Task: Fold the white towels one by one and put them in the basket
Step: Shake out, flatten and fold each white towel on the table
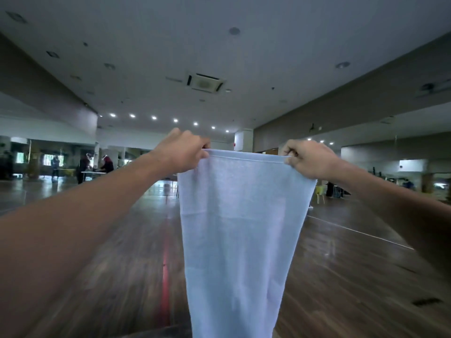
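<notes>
White towel (244, 228) is held up in the air in the head view, stretched taut along its top hem between the two hands. The left hand (181, 152) is curled round the upper left corner, the cloth pinched between thumb and fingers. The right hand (307, 158) is closed in the same way on the upper right corner. Both arms are stretched forward, and neither hand can be called nearer to the cloth, since each is set at one end of the hem.

The long axis is vertical. The towel hangs straight down from the hands and is cut off by the lower edge of the picture, so its bottom hem cannot be seen. The coming fold is judged to turn on this: the free end lies below the hands and well apart from them, so the length has to be halved first.

The fabric is thin and limp, finely woven, with a stitched hem along the top and faint crease lines across the middle. Some light is let through it. A dark wooden floor (109, 264), glossy and planked, is seen behind. The basket is not in view.
</notes>
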{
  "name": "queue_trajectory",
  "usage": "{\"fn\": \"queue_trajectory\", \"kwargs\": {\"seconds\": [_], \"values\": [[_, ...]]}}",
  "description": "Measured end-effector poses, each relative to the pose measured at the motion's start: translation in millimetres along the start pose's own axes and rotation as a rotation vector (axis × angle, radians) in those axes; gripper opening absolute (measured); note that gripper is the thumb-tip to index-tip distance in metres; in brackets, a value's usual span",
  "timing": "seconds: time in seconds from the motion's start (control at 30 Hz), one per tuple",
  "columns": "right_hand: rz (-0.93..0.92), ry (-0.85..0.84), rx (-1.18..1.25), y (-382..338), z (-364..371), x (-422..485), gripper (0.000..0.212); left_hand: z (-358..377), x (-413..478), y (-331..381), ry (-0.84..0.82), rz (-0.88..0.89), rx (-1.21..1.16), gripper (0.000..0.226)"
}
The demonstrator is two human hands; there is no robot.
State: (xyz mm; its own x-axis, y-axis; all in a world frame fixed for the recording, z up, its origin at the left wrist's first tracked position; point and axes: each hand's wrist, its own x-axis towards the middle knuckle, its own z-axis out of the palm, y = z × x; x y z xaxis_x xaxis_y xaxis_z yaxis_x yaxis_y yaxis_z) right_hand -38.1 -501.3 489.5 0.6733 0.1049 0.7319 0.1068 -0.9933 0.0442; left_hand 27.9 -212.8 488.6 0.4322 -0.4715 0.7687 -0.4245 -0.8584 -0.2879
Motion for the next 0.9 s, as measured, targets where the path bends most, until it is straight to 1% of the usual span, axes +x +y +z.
{"fn": "queue_trajectory", "kwargs": {"seconds": [0.13,0.23,0.3,0.37,0.47,0.53,0.7,0.8,0.9], "values": [[0.069,-0.006,0.049,3.7,-7.6,-2.2,0.011,-16.7,2.3,-4.8,-0.024,-0.040,-0.065,0.018],[0.029,0.014,0.042,2.0,-10.2,-12.5,0.016,-20.5,-3.3,-13.1,-0.075,-0.070,-0.114,0.016],[-0.003,0.006,0.075,0.1,-14.7,-19.1,0.017,-21.2,-10.1,-21.0,-0.137,-0.071,-0.189,0.014],[-0.036,-0.074,0.116,-0.6,-18.6,-23.8,0.016,-21.7,-17.8,-29.3,-0.229,-0.029,-0.229,0.012],[-0.055,-0.219,0.075,1.6,-18.4,-27.3,0.013,-22.8,-28.5,-39.5,-0.311,0.007,-0.225,0.012],[-0.049,-0.262,0.051,4.8,-16.2,-28.0,0.012,-25.1,-34.9,-44.4,-0.313,-0.010,-0.242,0.013],[-0.015,-0.290,0.052,6.8,-19.8,-22.0,0.012,-33.5,-40.5,-51.9,-0.285,-0.058,-0.344,0.010],[0.000,-0.269,0.077,2.7,-27.3,-15.5,0.018,-42.5,-40.2,-60.6,-0.301,-0.094,-0.408,0.008],[-0.003,-0.242,0.159,-3.2,-34.3,-9.6,0.016,-55.7,-42.8,-73.3,-0.296,-0.128,-0.425,0.005]]}}
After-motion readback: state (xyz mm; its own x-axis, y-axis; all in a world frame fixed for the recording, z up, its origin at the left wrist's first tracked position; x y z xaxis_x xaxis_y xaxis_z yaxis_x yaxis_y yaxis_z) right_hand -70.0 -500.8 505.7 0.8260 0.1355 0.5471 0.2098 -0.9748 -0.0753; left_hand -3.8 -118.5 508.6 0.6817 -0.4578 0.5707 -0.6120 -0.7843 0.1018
